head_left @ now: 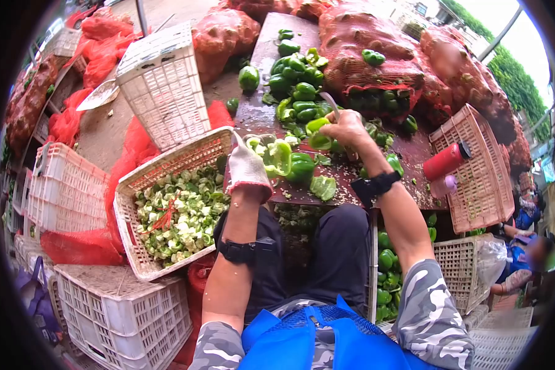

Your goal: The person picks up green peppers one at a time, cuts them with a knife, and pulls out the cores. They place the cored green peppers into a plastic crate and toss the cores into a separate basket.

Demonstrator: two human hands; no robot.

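My left hand (248, 168), in a pale glove, holds a cut green pepper (279, 158) with its hollow inside showing; the pepper partly hides its fingers. My bare right hand (349, 129) is closed around a knife (329, 103), with a light green pepper piece (318, 127) against its fingers. Whole green peppers (293, 71) are heaped on the dark red table (262, 123) beyond my hands. Between my hands sits another green pepper (301, 168), with a cut piece (323, 187) below it at the near edge.
At left, a white basket (129, 246) holds pale green pieces (179, 216). Red mesh sacks (367, 49) lie behind. A red bottle (445, 160) and a crate (484, 179) are at right. A co-worker (521, 262) is at far right.
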